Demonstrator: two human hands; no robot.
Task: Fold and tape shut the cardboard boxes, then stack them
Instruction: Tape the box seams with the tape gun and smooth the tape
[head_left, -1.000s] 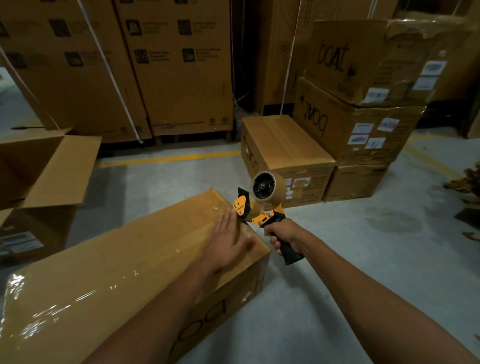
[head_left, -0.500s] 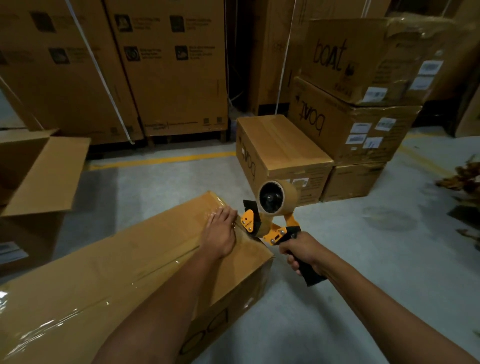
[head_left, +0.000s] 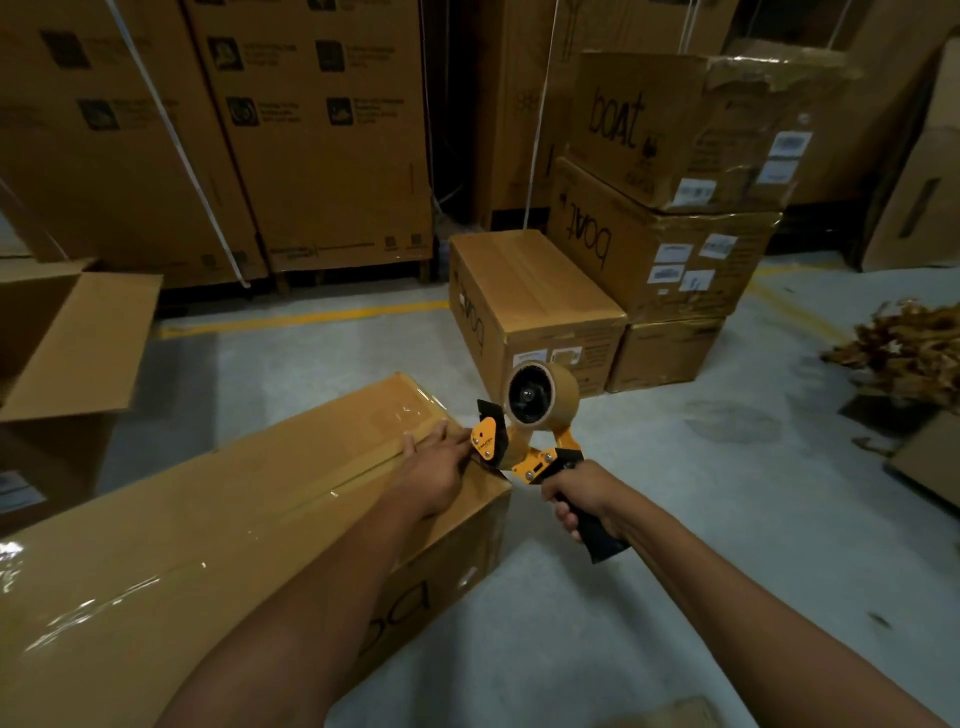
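Tape already runs along the long box (head_left: 218, 525) on the floor (head_left: 675, 519). Left hand (head_left: 436, 467) lies flat, fingers spread, on its far end. Right hand (head_left: 584, 499) has a closed grip around the dispenser (head_left: 530, 431) handle, its blade end touching the box's far corner. Sealed boxes (head_left: 535, 301) stand stacked beyond.

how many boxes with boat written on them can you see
4: the long box under the left hand, the shut box beyond it, and two stacked boxes, lower and upper. Others may be hidden.
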